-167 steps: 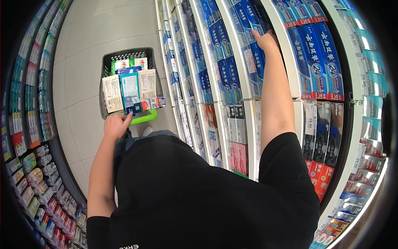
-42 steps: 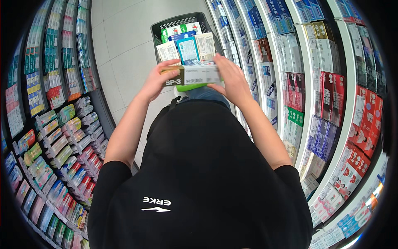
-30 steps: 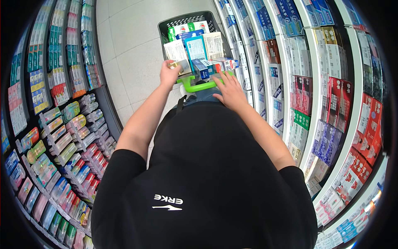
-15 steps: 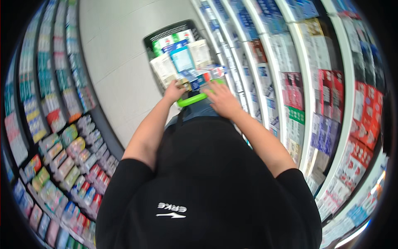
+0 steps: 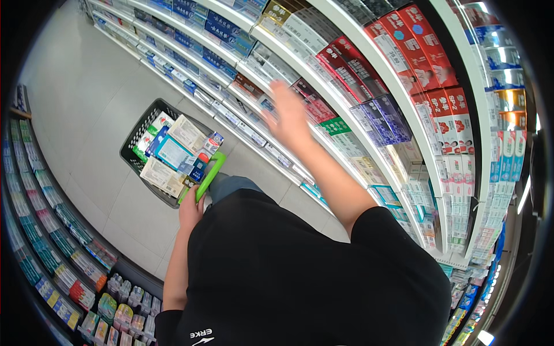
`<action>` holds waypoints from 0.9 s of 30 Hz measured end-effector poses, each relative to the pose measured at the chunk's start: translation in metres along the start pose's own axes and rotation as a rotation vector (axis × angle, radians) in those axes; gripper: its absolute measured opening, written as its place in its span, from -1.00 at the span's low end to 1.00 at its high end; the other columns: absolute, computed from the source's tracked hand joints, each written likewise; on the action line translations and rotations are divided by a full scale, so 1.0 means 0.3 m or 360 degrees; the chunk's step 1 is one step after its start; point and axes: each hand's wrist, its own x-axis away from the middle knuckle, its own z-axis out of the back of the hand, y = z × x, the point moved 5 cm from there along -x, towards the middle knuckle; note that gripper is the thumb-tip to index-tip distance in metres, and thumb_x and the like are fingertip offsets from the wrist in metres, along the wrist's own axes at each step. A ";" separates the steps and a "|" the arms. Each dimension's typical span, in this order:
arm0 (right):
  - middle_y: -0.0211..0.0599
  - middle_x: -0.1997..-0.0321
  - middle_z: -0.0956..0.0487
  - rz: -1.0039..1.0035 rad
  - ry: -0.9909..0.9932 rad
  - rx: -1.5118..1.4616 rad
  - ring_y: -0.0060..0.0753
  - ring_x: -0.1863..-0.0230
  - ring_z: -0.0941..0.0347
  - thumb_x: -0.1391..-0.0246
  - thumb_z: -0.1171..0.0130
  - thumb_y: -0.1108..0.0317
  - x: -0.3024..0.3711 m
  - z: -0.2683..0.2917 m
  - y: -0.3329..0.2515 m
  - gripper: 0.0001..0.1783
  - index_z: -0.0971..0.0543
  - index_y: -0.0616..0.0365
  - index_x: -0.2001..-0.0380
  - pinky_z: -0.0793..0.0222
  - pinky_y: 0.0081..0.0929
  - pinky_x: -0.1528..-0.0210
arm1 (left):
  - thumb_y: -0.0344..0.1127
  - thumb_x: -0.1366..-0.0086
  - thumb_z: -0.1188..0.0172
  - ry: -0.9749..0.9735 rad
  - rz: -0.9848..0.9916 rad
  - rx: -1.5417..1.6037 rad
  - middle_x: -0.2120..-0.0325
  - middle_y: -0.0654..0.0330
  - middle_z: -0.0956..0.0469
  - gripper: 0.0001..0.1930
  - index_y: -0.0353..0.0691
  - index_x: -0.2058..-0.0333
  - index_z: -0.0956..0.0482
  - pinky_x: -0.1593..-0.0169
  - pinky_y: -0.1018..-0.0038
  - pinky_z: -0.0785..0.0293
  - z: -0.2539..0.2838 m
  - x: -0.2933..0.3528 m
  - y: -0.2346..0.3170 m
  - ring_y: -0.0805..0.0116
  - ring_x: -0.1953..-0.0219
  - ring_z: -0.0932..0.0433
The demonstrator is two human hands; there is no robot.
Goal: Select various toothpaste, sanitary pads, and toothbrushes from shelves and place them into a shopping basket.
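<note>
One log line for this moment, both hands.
left hand: gripping green handle | right hand: open, blurred, near shelves | basket: boxes inside

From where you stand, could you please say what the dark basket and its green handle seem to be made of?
The dark basket: probably moulded plastic, matt, its wall pierced by regular holes. The green handle: likely smooth plastic too, evenly coloured.

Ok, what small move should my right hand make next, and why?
Perhaps bring the right hand closer to the shelved pink-and-black rectangular boxes: it looks open and empty beside them in the picture, while the left hand holds the green plastic handle of the dark perforated basket.
</note>
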 end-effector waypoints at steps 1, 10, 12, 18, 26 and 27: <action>0.04 -0.38 -0.40 0.0000 0.0155 0.0192 0.12 -0.40 -0.30 -0.01 -0.42 0.32 -0.025 0.086 0.077 -0.21 -0.38 0.26 -0.31 -0.25 -0.10 -0.40 | -0.23 -0.38 -0.24 0.0007 -0.0020 -0.0004 0.17 -0.12 -0.62 -0.64 -0.21 -0.08 -0.50 0.07 0.11 -0.52 0.004 -0.002 0.007 -0.19 0.11 -0.59; -0.11 -0.09 -0.58 -0.0463 0.0334 0.1330 -0.06 -0.10 -0.53 0.04 -0.45 0.14 -0.063 0.466 0.485 -0.23 -0.45 0.19 -0.23 -0.45 -0.15 -0.16 | -0.22 -0.39 -0.22 -0.0088 0.0009 -0.0031 0.14 -0.13 -0.61 -0.64 -0.19 -0.10 -0.47 0.06 0.10 -0.51 0.008 -0.011 0.020 -0.18 0.07 -0.59; -0.22 0.13 -0.67 -0.0830 0.0082 0.1116 -0.10 0.13 -0.63 0.07 -0.48 0.11 -0.049 0.470 0.573 -0.30 -0.53 0.13 -0.14 -0.56 -0.18 0.07 | -0.22 -0.39 -0.22 -0.0073 -0.0029 0.0012 0.14 -0.13 -0.61 -0.64 -0.19 -0.10 -0.47 0.06 0.11 -0.51 0.013 -0.010 0.028 -0.18 0.07 -0.59; -0.21 0.12 -0.67 -0.0378 0.0372 0.1230 -0.12 0.16 -0.63 0.13 -0.51 0.19 -0.027 0.473 0.553 -0.29 -0.55 0.12 -0.14 -0.56 -0.20 0.11 | -0.24 -0.40 -0.21 -0.0090 -0.0041 0.0060 0.16 -0.14 -0.61 -0.66 -0.19 -0.09 -0.47 0.06 0.11 -0.51 0.021 -0.006 0.032 -0.19 0.07 -0.58; -0.15 -0.16 -0.59 0.0395 0.0075 0.0448 -0.13 -0.16 -0.53 0.18 -0.46 0.33 0.042 0.276 0.156 -0.28 -0.53 0.14 -0.15 -0.41 -0.17 -0.18 | -0.09 -0.16 -0.47 0.0032 -0.0308 0.0423 -0.19 -0.01 -0.48 -0.25 -0.26 -0.25 -0.41 -0.31 0.26 -0.35 0.073 -0.036 0.041 0.09 -0.24 -0.46; -0.15 -0.16 -0.59 0.0458 -0.0114 0.0293 -0.13 -0.15 -0.53 0.21 -0.46 0.32 0.066 0.219 0.087 -0.26 -0.53 0.14 -0.15 -0.40 -0.15 -0.18 | -0.14 -0.20 -0.44 -0.0098 -0.0145 0.0647 -0.25 0.02 -0.43 -0.25 -0.26 -0.30 -0.35 -0.38 0.25 -0.27 0.113 -0.056 0.105 0.15 -0.31 -0.40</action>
